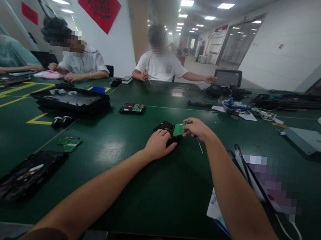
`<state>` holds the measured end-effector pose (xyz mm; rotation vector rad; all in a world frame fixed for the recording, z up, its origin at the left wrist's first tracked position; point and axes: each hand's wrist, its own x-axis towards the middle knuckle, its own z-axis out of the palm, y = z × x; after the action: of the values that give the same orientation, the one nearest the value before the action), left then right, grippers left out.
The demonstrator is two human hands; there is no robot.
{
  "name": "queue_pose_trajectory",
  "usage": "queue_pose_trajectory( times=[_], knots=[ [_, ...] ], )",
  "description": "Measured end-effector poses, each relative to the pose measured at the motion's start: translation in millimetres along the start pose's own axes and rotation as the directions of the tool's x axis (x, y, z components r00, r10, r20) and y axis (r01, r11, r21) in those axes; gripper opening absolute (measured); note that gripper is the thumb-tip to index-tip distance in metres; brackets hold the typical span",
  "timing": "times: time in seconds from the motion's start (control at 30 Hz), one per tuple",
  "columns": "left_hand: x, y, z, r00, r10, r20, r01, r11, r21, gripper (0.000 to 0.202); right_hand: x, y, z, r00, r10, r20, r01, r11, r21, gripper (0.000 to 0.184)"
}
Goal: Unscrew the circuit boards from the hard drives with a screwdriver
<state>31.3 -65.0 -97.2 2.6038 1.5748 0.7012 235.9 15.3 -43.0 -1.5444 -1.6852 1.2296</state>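
My left hand [160,144] lies over a black hard drive [164,126] on the green table, fingers on its top and thumb along the near side. A green circuit board [179,129] is pinched at its right edge by my right hand [196,130]. The board's left end overlaps the drive; whether they are still joined I cannot make out. From beneath my right hand sticks the thin metal shaft of a screwdriver [200,146], its handle mostly hidden in the palm.
Another hard drive [132,108] lies farther back. At left are a stack of black trays [70,101], loose green boards [70,143] and a black casing [28,176]. A silver box [313,143] and a bowl of wires [235,107] stand right. Co-workers sit across the table.
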Motion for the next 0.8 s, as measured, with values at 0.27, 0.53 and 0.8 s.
queue_pose_trajectory(
  times=[0.27, 0.53, 0.8],
  knots=[
    [-1, -12, 3.3, 0.978, -0.104, -0.181, 0.086, 0.991, -0.104, 0.046, 3, 4, 5, 0.993, 0.051, 0.111, -0.058, 0.996, 0.064, 0.014],
    [3, -33, 7.0, 0.898, -0.396, -0.193, 0.341, 0.903, -0.262, 0.034, 8, 6, 9, 0.992, 0.093, 0.088, -0.108, 0.976, 0.188, 0.01],
    [3, -34, 7.2, 0.911, -0.381, -0.16, 0.333, 0.906, -0.261, 0.04, 10, 13, 14, 0.987, 0.14, 0.082, -0.142, 0.99, 0.024, 0.014]
  ],
)
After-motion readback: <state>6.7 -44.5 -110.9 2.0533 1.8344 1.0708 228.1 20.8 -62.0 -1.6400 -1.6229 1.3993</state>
